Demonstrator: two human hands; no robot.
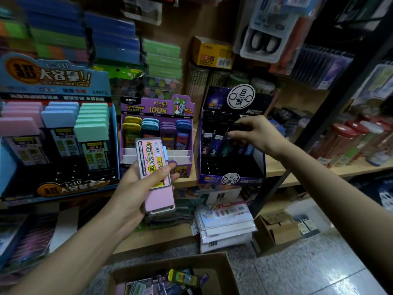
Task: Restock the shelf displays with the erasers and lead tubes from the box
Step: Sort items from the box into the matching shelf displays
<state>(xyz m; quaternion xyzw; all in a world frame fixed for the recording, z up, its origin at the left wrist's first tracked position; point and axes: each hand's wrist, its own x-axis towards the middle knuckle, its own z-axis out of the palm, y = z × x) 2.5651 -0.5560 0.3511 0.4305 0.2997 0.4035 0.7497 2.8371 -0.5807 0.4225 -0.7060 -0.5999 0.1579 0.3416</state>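
My left hand (136, 188) grips a pink lead case (156, 177) with a yellow label, held upright in front of the shelf edge; a second case with a blue edge seems to sit behind it. My right hand (255, 135) reaches into the dark purple constellation display (231, 177) and pinches a black lead tube (238, 127) over its back rows. The cardboard box (217, 265) with several loose tubes and cases stands on the floor below, between my arms.
A big blue display (53, 81) with pink, blue and green cases stands at the left of the shelf. A purple Ultraman display (157, 107) sits in the middle. Packets are stacked on the lower shelf (225, 226), and small open cartons (276, 228) stand on the floor.
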